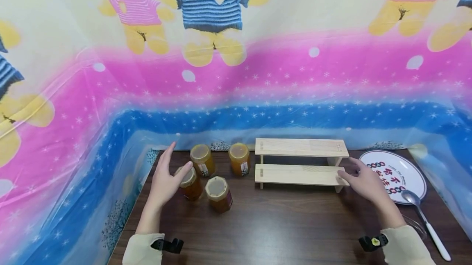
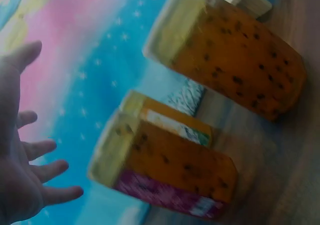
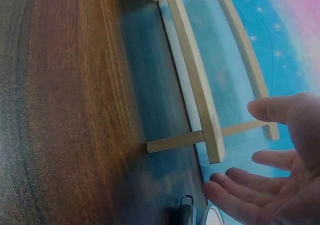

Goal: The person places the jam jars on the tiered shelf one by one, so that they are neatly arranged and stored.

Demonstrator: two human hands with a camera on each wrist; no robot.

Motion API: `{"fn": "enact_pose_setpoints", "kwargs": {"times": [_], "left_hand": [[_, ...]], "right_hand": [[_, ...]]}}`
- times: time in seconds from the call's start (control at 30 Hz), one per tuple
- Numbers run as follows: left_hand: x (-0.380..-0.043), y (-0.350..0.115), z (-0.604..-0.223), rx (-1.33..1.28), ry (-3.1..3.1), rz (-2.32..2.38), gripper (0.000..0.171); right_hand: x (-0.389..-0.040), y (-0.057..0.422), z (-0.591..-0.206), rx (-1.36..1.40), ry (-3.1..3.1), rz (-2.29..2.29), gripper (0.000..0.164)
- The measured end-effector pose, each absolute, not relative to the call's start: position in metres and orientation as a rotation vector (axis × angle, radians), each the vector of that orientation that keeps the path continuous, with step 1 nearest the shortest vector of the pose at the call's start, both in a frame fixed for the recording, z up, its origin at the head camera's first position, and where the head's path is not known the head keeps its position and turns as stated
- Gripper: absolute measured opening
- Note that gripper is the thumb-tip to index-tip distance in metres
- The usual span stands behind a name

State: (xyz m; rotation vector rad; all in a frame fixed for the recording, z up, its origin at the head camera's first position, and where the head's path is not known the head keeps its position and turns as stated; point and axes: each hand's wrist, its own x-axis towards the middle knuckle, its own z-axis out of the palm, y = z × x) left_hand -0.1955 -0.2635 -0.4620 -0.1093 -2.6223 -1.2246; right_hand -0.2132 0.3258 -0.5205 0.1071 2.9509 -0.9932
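Note:
My left hand (image 1: pixel 166 181), fingers spread and thumb apart, is beside a lidded jar of orange-brown preserve (image 1: pixel 192 189) and partly covers its lid in the head view. In the left wrist view, air shows between the fingers and a dark-specked jar with a purple label (image 2: pixel 175 167). A second brown jar (image 1: pixel 220 201) stands to its right, with two yellower jars (image 1: pixel 203 162) behind. At the right end of a two-tier wooden shelf (image 1: pixel 300 175) is my right hand (image 1: pixel 368 181), its thumb overlapping the lower board's end. The right wrist view shows its fingers (image 3: pixel 240 202) loosely extended, holding nothing.
A white oval plate with red characters (image 1: pixel 414 175) lies right of the shelf. A spoon with a white handle (image 1: pixel 429 226) rests its bowl on the plate's rim. A patterned cloth (image 1: pixel 236 117) hangs behind the dark wooden table (image 1: pixel 280 232).

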Motion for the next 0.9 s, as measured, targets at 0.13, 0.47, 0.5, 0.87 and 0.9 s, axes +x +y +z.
{"fn": "enact_pose_setpoints", "kwargs": {"times": [0.13, 0.47, 0.5, 0.87, 0.9], "left_hand": [[-0.19, -0.274, -0.479, -0.124, -2.619, -1.332, 0.087], [-0.181, -0.286, -0.513, -0.175, -2.57, -1.6, 0.101], [-0.181, -0.287, -0.516, -0.183, -2.565, -1.628, 0.102], [-0.179, -0.288, -0.535, -0.153, -2.614, -1.764, 0.107], [-0.18, -0.288, -0.536, -0.152, -2.606, -1.773, 0.106]], "right_hand": [[-0.214, 0.326, -0.525, 0.069, 2.902, -1.039, 0.09], [-0.214, 0.322, -0.53, 0.06, 2.75, -1.22, 0.083], [-0.214, 0.322, -0.532, 0.063, 2.737, -1.231, 0.083], [-0.218, 0.323, -0.536, 0.088, 2.661, -1.311, 0.081], [-0.219, 0.324, -0.537, 0.093, 2.645, -1.325, 0.079]]}}
